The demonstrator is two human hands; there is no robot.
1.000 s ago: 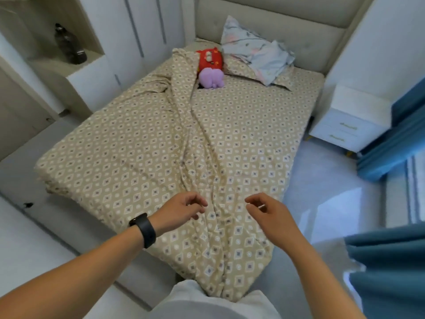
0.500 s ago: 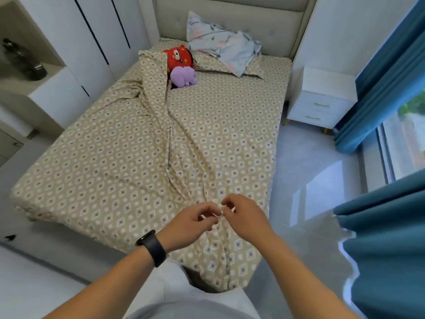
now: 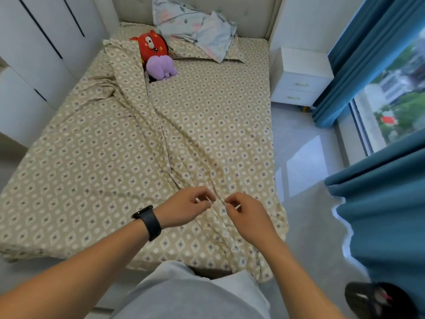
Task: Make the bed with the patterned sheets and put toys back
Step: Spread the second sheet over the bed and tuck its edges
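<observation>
Both hands, left hand [image 3: 184,207] and right hand [image 3: 247,211], hover with fingers curled, gripping nothing clearly visible, directly over the sheet's [image 3: 115,171] bunched ridge [image 3: 174,143], which runs lengthwise from the bed's foot toward the toys [image 3: 156,56] by the pillow [image 3: 197,28].
</observation>
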